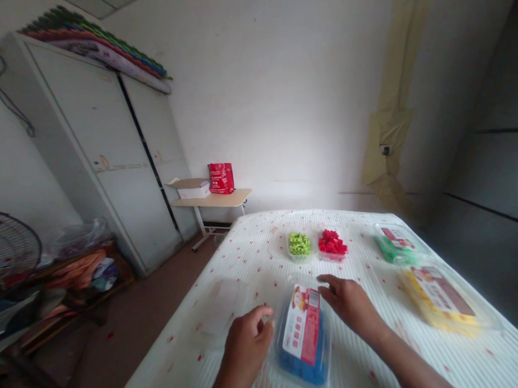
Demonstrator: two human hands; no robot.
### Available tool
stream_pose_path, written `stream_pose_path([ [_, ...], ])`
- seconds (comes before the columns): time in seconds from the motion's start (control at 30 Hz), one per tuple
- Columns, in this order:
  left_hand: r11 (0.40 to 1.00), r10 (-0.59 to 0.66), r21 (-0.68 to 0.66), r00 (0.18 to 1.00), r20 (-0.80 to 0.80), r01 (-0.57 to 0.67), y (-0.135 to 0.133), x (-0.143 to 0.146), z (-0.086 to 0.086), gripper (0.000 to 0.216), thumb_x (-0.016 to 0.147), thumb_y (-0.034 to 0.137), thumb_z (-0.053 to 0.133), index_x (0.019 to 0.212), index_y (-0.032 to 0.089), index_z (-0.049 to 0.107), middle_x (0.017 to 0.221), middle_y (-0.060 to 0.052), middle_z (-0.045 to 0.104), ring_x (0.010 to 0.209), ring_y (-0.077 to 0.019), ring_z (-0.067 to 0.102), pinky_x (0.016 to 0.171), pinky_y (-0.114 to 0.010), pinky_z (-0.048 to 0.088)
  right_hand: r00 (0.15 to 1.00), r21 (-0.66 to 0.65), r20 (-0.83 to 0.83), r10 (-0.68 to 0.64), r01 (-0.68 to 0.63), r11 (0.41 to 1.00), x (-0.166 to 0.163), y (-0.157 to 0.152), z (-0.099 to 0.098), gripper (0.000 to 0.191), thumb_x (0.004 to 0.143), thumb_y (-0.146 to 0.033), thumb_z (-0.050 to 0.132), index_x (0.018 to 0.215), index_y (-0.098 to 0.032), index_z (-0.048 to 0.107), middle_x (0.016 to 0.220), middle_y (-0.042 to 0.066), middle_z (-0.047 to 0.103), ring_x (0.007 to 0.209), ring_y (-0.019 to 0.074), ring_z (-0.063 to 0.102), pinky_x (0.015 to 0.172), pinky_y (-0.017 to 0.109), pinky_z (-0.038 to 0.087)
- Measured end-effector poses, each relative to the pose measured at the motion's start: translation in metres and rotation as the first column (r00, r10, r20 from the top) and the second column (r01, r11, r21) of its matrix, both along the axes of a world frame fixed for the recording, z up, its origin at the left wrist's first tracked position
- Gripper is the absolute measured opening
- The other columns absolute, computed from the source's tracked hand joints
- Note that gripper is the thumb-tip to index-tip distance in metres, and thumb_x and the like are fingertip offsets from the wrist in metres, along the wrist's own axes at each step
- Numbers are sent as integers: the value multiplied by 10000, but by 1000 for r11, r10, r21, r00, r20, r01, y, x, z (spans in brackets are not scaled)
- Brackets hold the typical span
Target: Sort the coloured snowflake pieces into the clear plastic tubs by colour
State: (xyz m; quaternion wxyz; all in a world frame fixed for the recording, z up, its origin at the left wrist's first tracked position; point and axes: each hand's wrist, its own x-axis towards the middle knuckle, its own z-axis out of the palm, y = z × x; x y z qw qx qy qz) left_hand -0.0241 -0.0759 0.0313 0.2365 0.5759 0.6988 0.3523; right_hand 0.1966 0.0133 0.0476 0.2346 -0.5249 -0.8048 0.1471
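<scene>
A clear plastic box (pixel 304 334) with blue pieces inside stands on the cloth-covered table in front of me. A white and pink label lies across its closed lid. My left hand (pixel 249 338) is beside the box's left edge, its fingers loosely bent with a gap between thumb and forefinger. At the upper right corner of the box is my right hand (pixel 347 298), forefinger reaching out and thumb apart from it. Nothing shows in either hand. Whether the fingertips touch the clear rim I cannot tell.
Behind stand open tubs of lime-green pieces (pixel 299 244) and red pieces (pixel 332 245). To the right are labelled boxes of green pieces (pixel 388 249) and yellow pieces (pixel 428 304). A clear lid (pixel 224 305) lies at left. Beyond the table stands a small desk (pixel 225 199) with a red bag.
</scene>
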Motion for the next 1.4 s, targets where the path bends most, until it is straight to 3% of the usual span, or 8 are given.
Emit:
stream_pose_path([
  [0.17, 997, -10, -78, 981, -194, -5, -1, 5, -2, 342, 723, 257, 473, 979, 189, 689, 579, 0, 611, 558, -140, 558, 583, -239, 369, 982, -1, 189, -26, 26, 1000, -1, 3, -10, 300, 841, -251, 448, 1030, -203, 676, 869, 101, 731, 801, 225, 682, 692, 302, 471],
  [0.3, 996, -10, -93, 977, -211, -10, -2, 4, -5, 359, 729, 256, 472, 1021, 194, 672, 583, 9, 613, 568, -136, 560, 590, -236, 370, 990, -38, 141, -7, 13, 999, -1, 5, -14, 300, 851, -279, 441, 1030, -200, 668, 791, 80, 726, 748, 212, 675, 678, 298, 463],
  [0.47, 998, -16, -57, 999, -44, 14, 6, -2, -9, 401, 688, 223, 497, 1051, 159, 655, 637, 5, 621, 615, -138, 560, 646, -243, 405, 993, -178, -118, 24, -44, 983, 1, 17, -29, 248, 815, -264, 464, 946, -174, 653, 655, 22, 670, 582, 142, 608, 568, 243, 426],
  [0.57, 998, 22, -55, 983, 181, -12, 25, -2, -10, 349, 695, 297, 529, 987, 148, 649, 634, 10, 613, 565, -130, 541, 576, -234, 394, 953, -325, -302, -21, -83, 942, -1, 26, -41, 200, 779, -275, 493, 874, -160, 626, 543, -29, 575, 458, 98, 502, 460, 214, 356],
  [0.63, 998, 42, -67, 942, 334, -20, 43, 1, -12, 292, 700, 374, 540, 861, 151, 638, 592, 20, 592, 503, -118, 511, 501, -223, 356, 913, -424, -401, -79, -108, 899, -4, 29, -44, 173, 756, -291, 513, 818, -159, 604, 508, -52, 519, 405, 75, 430, 410, 205, 300],
  [0.77, 998, 47, -60, 910, 411, -24, 76, 14, -20, 277, 666, 431, 562, 550, 189, 490, 419, 69, 420, 394, -93, 395, 432, -220, 275, 863, -557, -476, -171, -145, 818, -7, 28, -40, 173, 707, -333, 561, 731, -161, 560, 434, -84, 424, 347, 53, 330, 362, 202, 225],
  [0.97, 999, 49, -7, 850, 524, -53, 92, 26, -33, 247, 598, 390, 589, 523, 190, 465, 458, 69, 413, 456, -88, 390, 465, -224, 270, 819, -564, -541, -190, -186, 805, -4, 20, -34, 299, 716, -479, 510, 633, -194, 478, 367, -89, 392, 328, 62, 337, 368, 203, 246],
  [1.4, 999, 37, 4, 755, 655, -53, 96, 26, -47, 263, 568, 386, 626, 506, 180, 475, 447, 68, 429, 431, -75, 381, 454, -218, 259, 727, -606, -619, -296, -203, 769, -6, 20, -42, 275, 653, -441, 522, 552, -218, 396, 338, -98, 368, 316, 55, 292, 388, 216, 176],
])
